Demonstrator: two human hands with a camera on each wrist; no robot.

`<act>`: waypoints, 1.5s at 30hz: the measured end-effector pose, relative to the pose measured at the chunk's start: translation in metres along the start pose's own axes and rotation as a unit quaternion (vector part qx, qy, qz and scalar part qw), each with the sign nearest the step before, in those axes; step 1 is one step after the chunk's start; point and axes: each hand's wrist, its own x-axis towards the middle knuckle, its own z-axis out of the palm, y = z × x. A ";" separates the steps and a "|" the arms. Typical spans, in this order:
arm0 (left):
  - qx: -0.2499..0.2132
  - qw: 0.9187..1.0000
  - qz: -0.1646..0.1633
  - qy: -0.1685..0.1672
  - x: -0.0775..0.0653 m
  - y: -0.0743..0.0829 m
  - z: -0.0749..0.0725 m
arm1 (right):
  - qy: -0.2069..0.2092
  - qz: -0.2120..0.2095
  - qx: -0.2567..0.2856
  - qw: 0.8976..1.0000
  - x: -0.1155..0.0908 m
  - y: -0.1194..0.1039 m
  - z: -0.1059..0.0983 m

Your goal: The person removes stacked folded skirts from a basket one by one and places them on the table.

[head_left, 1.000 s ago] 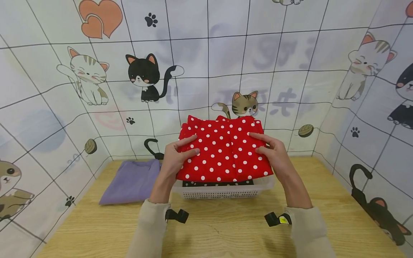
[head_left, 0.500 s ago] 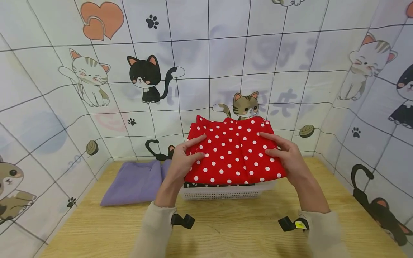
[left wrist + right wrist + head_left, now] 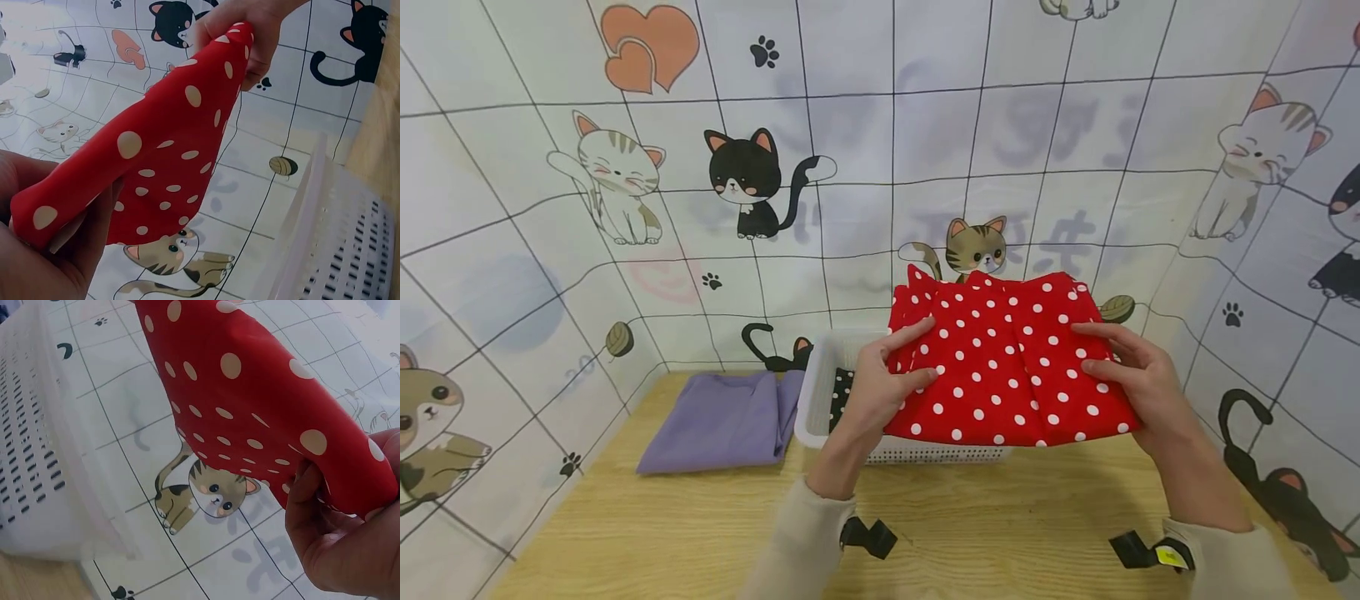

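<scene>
A folded red cloth with white dots (image 3: pixel 992 367) is held up in the air between both hands. My left hand (image 3: pixel 876 387) grips its left edge, thumb on the near face and other fingers partly hidden behind. On the opposite edge, my right hand (image 3: pixel 1142 387) pinches the fabric the same way. The right wrist view shows the right thumb and fingers (image 3: pixel 350 544) curled round the folded border. Behind and below the cloth stands a white perforated basket (image 3: pixel 808 408), partly covered from view. Inside it lies a black cloth with white dots (image 3: pixel 841 396).
A folded purple cloth (image 3: pixel 722 425) lies on the wooden table (image 3: pixel 662 533), left of the basket. A white wall sheet (image 3: pixel 865 125) printed with cats and grid lines surrounds the table at the back and sides.
Both hands have carried the red dotted cloth to the right and slightly nearer. More of the basket's left side and the black dotted cloth inside now shows. The purple cloth stays put.
</scene>
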 end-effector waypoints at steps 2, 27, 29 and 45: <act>0.000 1.000 -0.004 -0.013 0.001 -0.001 0.007 | 0.006 0.003 -0.007 1.000 -0.003 0.001 -0.008; 0.035 0.999 -0.012 -0.018 0.017 -0.042 0.112 | 0.025 0.082 -0.097 0.992 -0.027 0.016 -0.114; 0.029 0.999 -0.006 0.016 0.018 -0.048 0.123 | 0.015 0.053 -0.122 0.991 -0.030 0.017 -0.119; 0.067 0.994 0.007 0.086 0.017 -0.070 0.163 | 0.127 0.095 -0.277 0.948 -0.034 0.016 -0.127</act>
